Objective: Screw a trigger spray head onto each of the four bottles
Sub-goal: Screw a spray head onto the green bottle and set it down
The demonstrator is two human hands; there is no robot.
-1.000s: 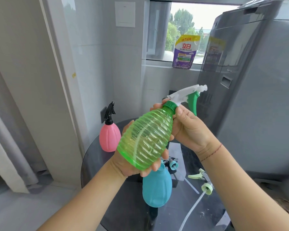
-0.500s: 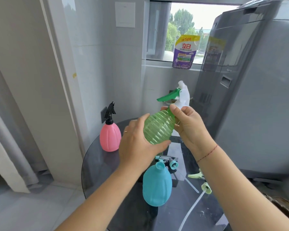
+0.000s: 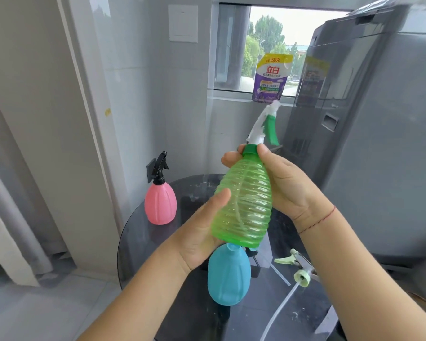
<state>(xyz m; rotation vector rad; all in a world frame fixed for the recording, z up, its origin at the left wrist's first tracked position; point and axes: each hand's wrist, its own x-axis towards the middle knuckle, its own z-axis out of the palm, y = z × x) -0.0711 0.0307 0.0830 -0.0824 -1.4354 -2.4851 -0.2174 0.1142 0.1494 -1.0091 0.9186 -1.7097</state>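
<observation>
Hands meet around a ribbed green bottle (image 3: 244, 205) held in the air above the round dark glass table (image 3: 143, 232), tilted so its neck points up and away. The left hand (image 3: 202, 232) cups the lower body of the bottle from the near-left side, thumb lying against the ribs and palm under the base. The right hand (image 3: 280, 183) is wrapped about the neck, thumb and fingertips pinching the green collar (image 3: 250, 149) of a white trigger spray head with a green lever (image 3: 266, 124) that sits on the bottle's mouth; how far the collar is threaded cannot be told. Under the raised bottle, near the table's front edge, stands a blue bottle (image 3: 229, 276) with its mouth open and no head on it. Toward the table's left edge, well apart from the others, a pink bottle (image 3: 160, 205) stands upright with a black trigger head (image 3: 160, 166) already on. At the right side of the table a pale green trigger head (image 3: 298, 267) lies on its side, partly hidden by the right forearm, its white dip tube (image 3: 278, 313) trailing toward the near edge. A dark part shows just behind the blue bottle, too hidden to name. On the window sill beyond, a purple and yellow refill pouch (image 3: 271, 80) leans against the glass, beside a grey appliance (image 3: 379, 143).
</observation>
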